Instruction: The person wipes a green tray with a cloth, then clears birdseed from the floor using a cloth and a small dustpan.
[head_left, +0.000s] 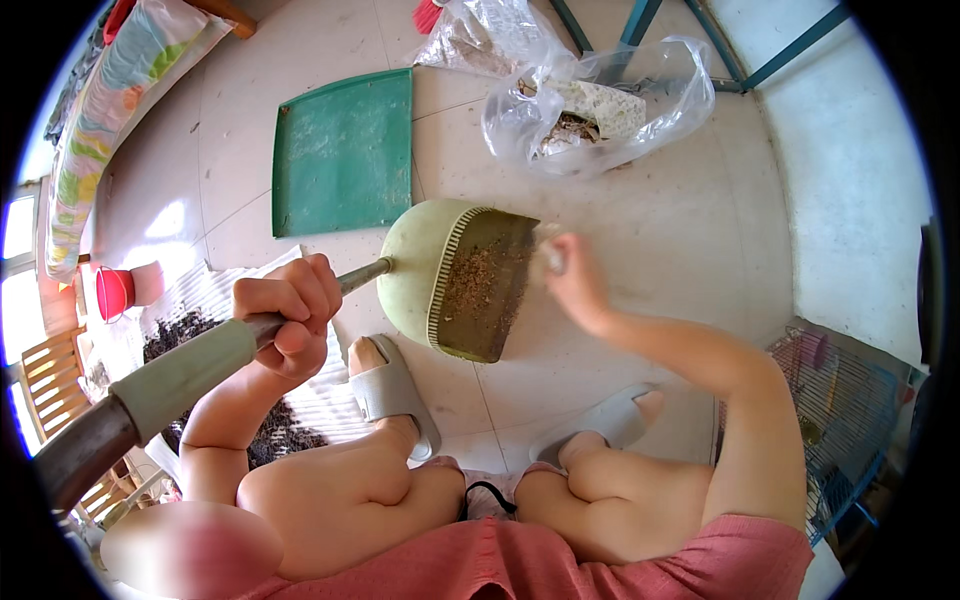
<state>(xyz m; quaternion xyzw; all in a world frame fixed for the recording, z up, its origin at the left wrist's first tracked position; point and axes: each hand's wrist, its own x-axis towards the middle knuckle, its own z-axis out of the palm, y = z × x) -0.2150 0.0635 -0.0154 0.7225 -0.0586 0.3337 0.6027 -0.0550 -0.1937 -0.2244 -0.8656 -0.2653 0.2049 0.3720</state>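
My left hand (289, 319) is closed around the metal handle of a pale green long-handled dustpan (409, 277). The pan rests on the tiled floor before me, its mouth facing right, with brown crumbly debris (480, 281) in it. Just right of the mouth is my right hand (576, 277), blurred, its fingers closed on a small pale object that is too blurred to name. Behind the pan lies a flat green plastic tray (341, 154).
A clear plastic bag (600, 150) with dry litter stands behind, near teal metal legs (637, 26). A wire cage (847, 397) is at right. At left are a white ribbed sheet (345, 405) with dark crumbs and a red bucket (115, 293). My slippered feet flank the middle.
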